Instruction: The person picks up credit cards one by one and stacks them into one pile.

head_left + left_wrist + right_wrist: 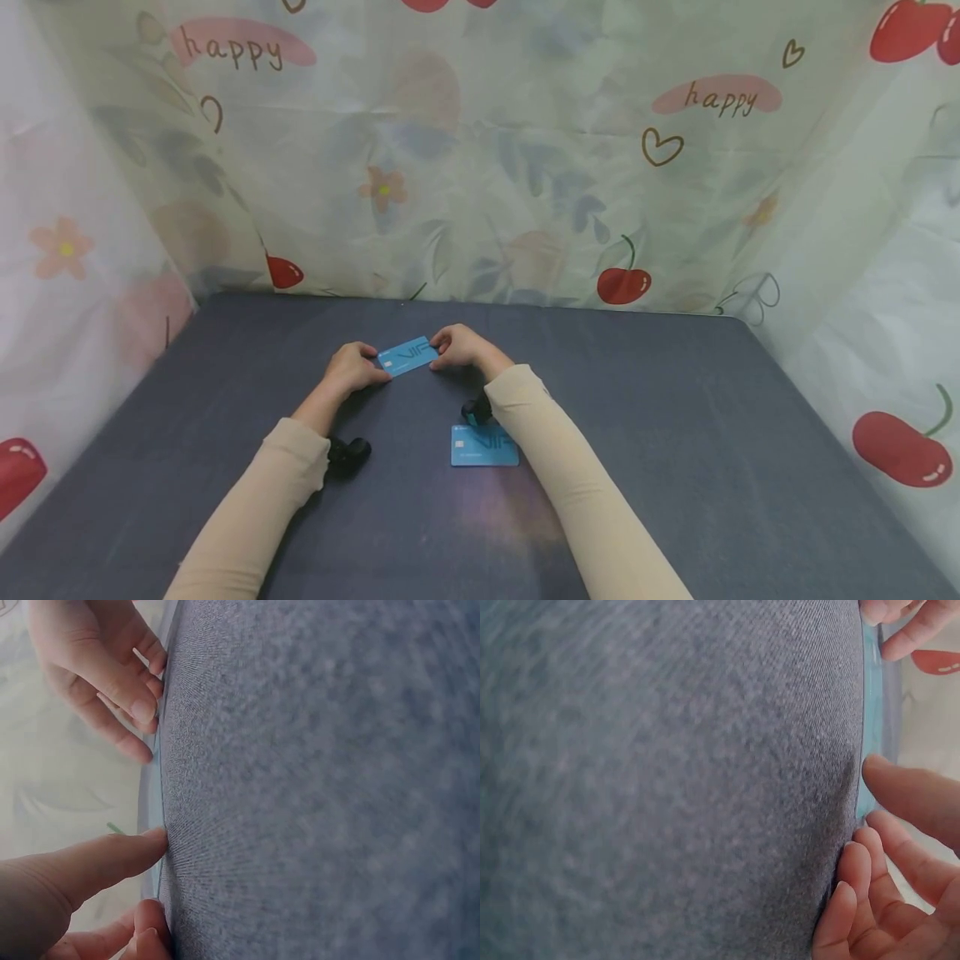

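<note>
A blue VIP card (405,357) with a pale chip lies at a slight tilt toward the far side of the dark table. My left hand (352,368) grips its left end between thumb and fingers. At the right end, my right hand (459,347) pinches the card the same way. Seen nearly edge-on, the card (155,795) is close to flat against the table in the left wrist view. A second blue VIP card (480,448) rests nearer on the table, partly covered by the right sleeve and wrist camera.
The dark grey table (660,433) spreads out around both arms. Patterned curtains (480,167) with cherries and hearts enclose its back and sides. A black wrist camera (348,455) sits by the left cuff, another (476,409) by the right cuff.
</note>
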Demonstrator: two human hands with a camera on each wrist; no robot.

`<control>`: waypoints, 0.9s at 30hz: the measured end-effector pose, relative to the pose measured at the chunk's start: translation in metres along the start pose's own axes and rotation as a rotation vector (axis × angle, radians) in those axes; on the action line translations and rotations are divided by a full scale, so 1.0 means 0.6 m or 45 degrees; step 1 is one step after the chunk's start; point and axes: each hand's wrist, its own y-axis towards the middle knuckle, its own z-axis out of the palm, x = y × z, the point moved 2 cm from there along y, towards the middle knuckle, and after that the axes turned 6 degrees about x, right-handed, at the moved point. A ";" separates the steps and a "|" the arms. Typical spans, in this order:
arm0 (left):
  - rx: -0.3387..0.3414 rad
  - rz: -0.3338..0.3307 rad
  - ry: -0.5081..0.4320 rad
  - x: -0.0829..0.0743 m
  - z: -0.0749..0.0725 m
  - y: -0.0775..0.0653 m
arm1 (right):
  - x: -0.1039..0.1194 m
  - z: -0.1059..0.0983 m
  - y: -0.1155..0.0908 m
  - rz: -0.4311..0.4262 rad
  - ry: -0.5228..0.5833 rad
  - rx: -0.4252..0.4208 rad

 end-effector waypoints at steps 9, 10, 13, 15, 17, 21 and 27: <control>-0.014 -0.008 -0.024 -0.007 0.003 -0.001 | 0.048 -0.015 -0.048 0.100 0.088 -0.003; -0.017 -0.003 -0.026 -0.008 0.003 -0.002 | 0.058 -0.018 -0.058 0.127 0.100 0.010; -0.026 0.003 -0.035 -0.010 0.005 -0.003 | 0.068 -0.020 -0.066 0.173 0.094 0.007; -0.032 0.004 -0.048 -0.011 0.006 -0.004 | 0.053 -0.012 -0.052 0.146 0.076 -0.038; -0.040 0.000 -0.066 -0.011 0.006 -0.004 | 0.042 -0.008 -0.047 0.098 0.085 -0.066; -0.051 0.001 -0.103 -0.009 0.007 -0.005 | 0.099 -0.022 -0.111 0.138 0.148 -0.068; -0.043 -0.004 -0.142 -0.007 0.006 -0.006 | 0.191 -0.045 -0.219 0.166 0.185 -0.069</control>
